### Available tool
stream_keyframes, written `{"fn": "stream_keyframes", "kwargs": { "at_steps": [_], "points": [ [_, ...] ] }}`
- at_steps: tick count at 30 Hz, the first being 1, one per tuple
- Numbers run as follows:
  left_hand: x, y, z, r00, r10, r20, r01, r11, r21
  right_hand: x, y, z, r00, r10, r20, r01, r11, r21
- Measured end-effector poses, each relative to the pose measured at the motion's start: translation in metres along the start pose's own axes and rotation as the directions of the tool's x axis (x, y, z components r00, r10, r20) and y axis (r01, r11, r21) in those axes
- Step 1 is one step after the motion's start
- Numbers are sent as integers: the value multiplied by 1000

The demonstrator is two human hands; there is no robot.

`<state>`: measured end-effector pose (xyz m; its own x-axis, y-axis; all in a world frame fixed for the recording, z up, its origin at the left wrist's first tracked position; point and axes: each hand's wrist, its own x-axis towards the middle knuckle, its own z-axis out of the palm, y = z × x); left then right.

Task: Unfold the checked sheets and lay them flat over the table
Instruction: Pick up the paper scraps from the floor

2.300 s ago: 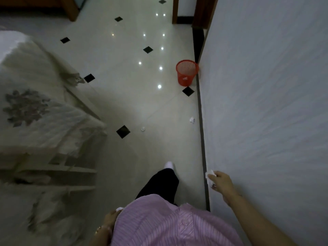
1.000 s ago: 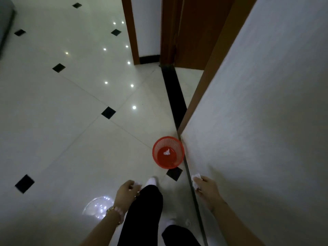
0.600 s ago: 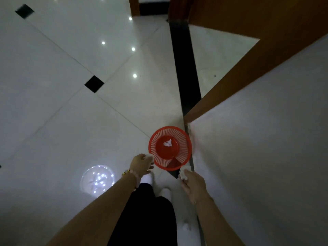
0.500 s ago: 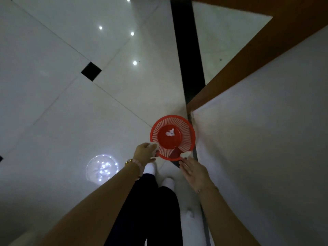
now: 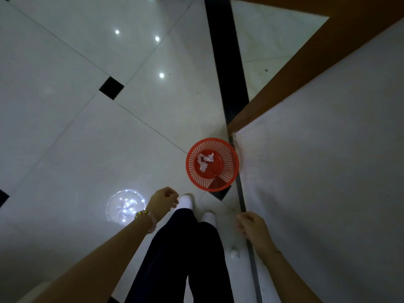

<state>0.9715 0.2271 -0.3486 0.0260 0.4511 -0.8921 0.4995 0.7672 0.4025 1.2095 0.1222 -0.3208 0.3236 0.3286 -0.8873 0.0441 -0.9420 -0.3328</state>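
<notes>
Checked sheets lie outside the head view. The left hand (image 5: 162, 200) and right hand (image 5: 251, 225) hang loosely curled, holding nothing. Ahead of the two hands stands a red basket (image 5: 192, 171) holding white paper scraps (image 5: 204, 161).

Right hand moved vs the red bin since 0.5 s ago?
Yes. The right hand has pulled back from the red bin, toward the person's body.

Glossy pale tile floor (image 5: 87, 132) here, black diamond insets (image 5: 111, 87), bright light spots (image 5: 161, 75) glinting on it. White wall (image 5: 328, 171) on the right, brown wooden door frame (image 5: 284, 73) beyond, red wastebasket (image 5: 228, 171) at the wall's corner.
</notes>
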Motion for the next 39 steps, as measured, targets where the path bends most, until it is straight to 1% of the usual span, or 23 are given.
{"fn": "stream_keyframes", "kwargs": {
  "at_steps": [2,6,11,16,18,20,22,26,28,31,32,34,36,39],
  "points": [
    [-17,-23,-8,1000,-6,-1,6,999,33,-17,19,-5,1000,-14,-13,14,1000,-2],
    [-53,-67,-11,998,-56,-13,56,998,-11,-53,62,-8,1000,-4,-23,5,999,32],
    [-92,-125,-1,998,-24,-58,23,999,-25,-96,118,-9,1000,-3,-21,4,999,53],
    [-143,-206,29,992,12,-129,-31,989,-146,-128,210,-20,1000,-25,6,25,1000,-19],
    [-170,-245,47,985,18,-173,-47,985,-166,-137,255,-29,999,-34,13,34,999,-43],
    [-203,-288,66,976,25,-218,-61,985,-161,-149,298,-40,999,-43,29,45,997,-65],
    [-236,-330,87,971,35,-234,-70,987,-142,-162,335,-50,998,-57,39,60,996,-70],
    [-272,-409,123,973,17,-231,-22,1000,-16,-168,392,-56,993,-82,79,92,987,-131],
    [-268,-439,134,976,7,-216,7,998,63,-156,407,-47,990,-104,97,120,976,-179],
    [-231,-465,149,976,62,-211,-18,979,204,-110,422,-27,985,-153,82,167,962,-217],
    [-209,-473,155,970,105,-218,-52,970,236,-87,426,-19,981,-176,79,190,956,-224],
    [-149,-491,163,940,242,-242,-158,934,319,-28,435,2,965,-255,66,264,934,-240],
    [-78,-513,173,896,386,-222,-259,858,444,39,446,24,937,-346,43,343,896,-283],
    [21,-540,190,834,540,-113,-351,677,647,132,467,51,893,-449,21,430,838,-335]
  ]
}}
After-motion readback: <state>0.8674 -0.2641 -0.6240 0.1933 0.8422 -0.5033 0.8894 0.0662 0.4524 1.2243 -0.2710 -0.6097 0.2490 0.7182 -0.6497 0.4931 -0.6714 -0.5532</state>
